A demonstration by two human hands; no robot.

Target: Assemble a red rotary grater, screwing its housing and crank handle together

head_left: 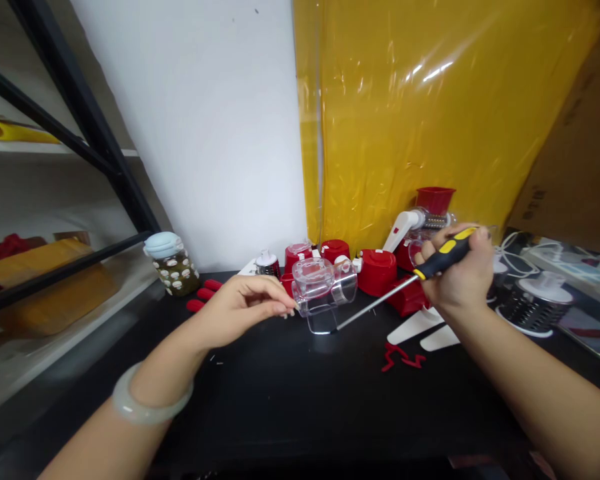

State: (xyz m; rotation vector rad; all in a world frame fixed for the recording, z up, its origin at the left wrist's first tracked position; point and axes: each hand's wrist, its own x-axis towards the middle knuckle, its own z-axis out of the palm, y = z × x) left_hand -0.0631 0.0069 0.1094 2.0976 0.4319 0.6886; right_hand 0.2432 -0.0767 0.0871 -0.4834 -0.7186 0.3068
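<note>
My right hand [463, 273] is wrapped round the black and yellow handle of a screwdriver [443, 259]. Its long metal shaft slants down to the left, and the tip is by the lower edge of a clear plastic housing [320, 290]. At the left end of that housing is my left hand [245, 303], thumb and forefinger pinched together. Whatever may be between those fingertips is too small to name. Behind the housing stand several red plastic parts [377, 272].
To the right lie white handles [415, 325], red zigzag pieces [403, 357] and a black perforated drum [535, 305]. A red-topped rotary grater [435, 200] stands at the back. On the left are a lidded jar [173, 263] and a black-framed shelf [60, 257].
</note>
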